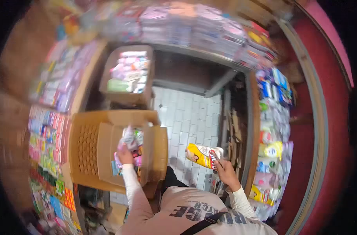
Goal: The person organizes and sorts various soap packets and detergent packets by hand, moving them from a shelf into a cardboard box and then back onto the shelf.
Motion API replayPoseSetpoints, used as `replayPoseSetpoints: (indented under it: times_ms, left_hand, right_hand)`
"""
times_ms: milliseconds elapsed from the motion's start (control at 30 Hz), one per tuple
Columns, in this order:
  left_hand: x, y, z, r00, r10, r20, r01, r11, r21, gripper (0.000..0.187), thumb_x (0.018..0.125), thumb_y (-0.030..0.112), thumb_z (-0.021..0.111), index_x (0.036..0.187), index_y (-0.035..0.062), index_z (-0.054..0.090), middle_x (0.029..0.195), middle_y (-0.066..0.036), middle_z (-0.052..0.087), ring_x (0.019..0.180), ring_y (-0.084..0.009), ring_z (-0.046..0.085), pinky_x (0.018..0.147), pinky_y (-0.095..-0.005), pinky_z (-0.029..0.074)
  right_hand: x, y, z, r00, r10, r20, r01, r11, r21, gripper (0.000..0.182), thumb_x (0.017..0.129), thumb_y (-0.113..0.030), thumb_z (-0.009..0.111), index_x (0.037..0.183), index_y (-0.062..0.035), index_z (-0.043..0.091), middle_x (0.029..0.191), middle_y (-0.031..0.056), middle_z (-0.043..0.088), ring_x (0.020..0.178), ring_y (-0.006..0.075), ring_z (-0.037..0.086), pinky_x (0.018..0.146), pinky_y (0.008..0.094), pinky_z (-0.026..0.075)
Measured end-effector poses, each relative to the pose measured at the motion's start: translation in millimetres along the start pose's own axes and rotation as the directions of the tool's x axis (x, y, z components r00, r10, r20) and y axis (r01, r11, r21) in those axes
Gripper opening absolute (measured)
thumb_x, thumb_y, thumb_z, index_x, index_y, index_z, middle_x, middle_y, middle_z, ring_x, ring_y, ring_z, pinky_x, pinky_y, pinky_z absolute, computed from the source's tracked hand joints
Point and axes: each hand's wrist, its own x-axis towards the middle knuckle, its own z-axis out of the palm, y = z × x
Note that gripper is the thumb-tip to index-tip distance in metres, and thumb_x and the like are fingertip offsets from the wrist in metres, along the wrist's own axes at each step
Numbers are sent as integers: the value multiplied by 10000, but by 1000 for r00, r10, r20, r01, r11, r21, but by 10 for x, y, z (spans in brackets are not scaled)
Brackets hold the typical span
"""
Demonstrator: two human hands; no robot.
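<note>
Our right hand is grasping a pouch, yellow and white with red label, above the pale tiled floor. At nine o'clock, our left hand touches a pinkish packet inside the cardboard box; its grip we cannot tell. Packaged goods line three o'clock.

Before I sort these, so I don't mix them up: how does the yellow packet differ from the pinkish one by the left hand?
The yellow packet is held over the floor by the right hand; the pinkish packet is inside the cardboard box. The yellow packet shows a red label; the pinkish one is blurred. Both have some white.
</note>
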Motion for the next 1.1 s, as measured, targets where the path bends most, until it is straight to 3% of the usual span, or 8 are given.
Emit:
replayPoseSetpoints:
  times_ms: [33,267,333,433,633,800,1000,1100]
  left_hand:
    - [98,-120,1,970,244,-6,-244,969,-40,406,974,343,568,1033,-52,641,887,-150,663,832,-232,570,752,-401,458]
    - [-969,1696,33,824,560,92,-512,803,-304,414,993,315,574,1142,-71,595,1107,-134,637,994,-199,584,894,-349,467]
    - [-1444,1919,277,756,629,180,-504,736,-452,412,993,306,577,1151,-73,591,1103,-134,640,992,-193,584,891,-343,466]
    - [-2210,2110,589,659,669,344,-395,697,-598,418,999,292,567,1200,-75,568,1099,-131,638,977,-187,585,877,-328,471]
    - [-3717,2136,1301,435,629,645,-110,748,-655,311,986,251,601,1063,-50,596,1001,-86,636,848,-130,566,736,-276,466]
    - [-4513,2202,1338,239,594,768,-167,804,-571,284,955,220,652,1125,7,572,1032,-49,631,899,-111,577,782,-276,463]
    - [-4644,2159,1337,234,616,752,-327,779,-535,269,984,238,605,960,-30,594,898,-28,572,803,-92,482,698,-259,395]
    - [-4584,2104,1328,234,693,682,-362,713,-601,253,982,215,602,1001,-37,596,935,-40,601,834,-100,516,734,-258,415]
  right_hand:
    - [-152,65,-73,1000,-3,-31,4,1000,22,380,999,-256,525,788,59,541,646,173,520,609,158,447,564,371,382]
    - [-1562,943,-557,946,-17,-323,79,981,179,308,994,-254,511,922,22,626,738,218,603,640,275,576,620,401,445]
    - [-2082,1202,-754,948,16,-319,48,980,191,294,985,-253,514,938,12,631,787,245,622,699,371,621,638,430,463]
    - [-2920,1356,-924,895,8,-445,100,971,219,278,979,-244,524,941,14,623,781,246,617,688,362,619,623,430,459]
    - [-4369,1855,-1085,715,228,-661,8,943,334,309,963,-246,583,840,37,567,654,185,530,564,194,455,536,379,385]
    - [-5322,2060,-1222,439,547,-713,-218,834,506,287,964,-231,590,856,35,600,650,152,536,570,139,439,515,368,376]
    - [-5604,2254,-1633,128,318,-939,-350,901,257,214,945,-173,594,906,33,639,689,203,609,587,315,533,600,401,439]
    - [-5538,2671,-1854,101,238,-966,-491,857,159,206,912,-173,586,980,6,661,871,269,640,802,455,605,720,470,471]
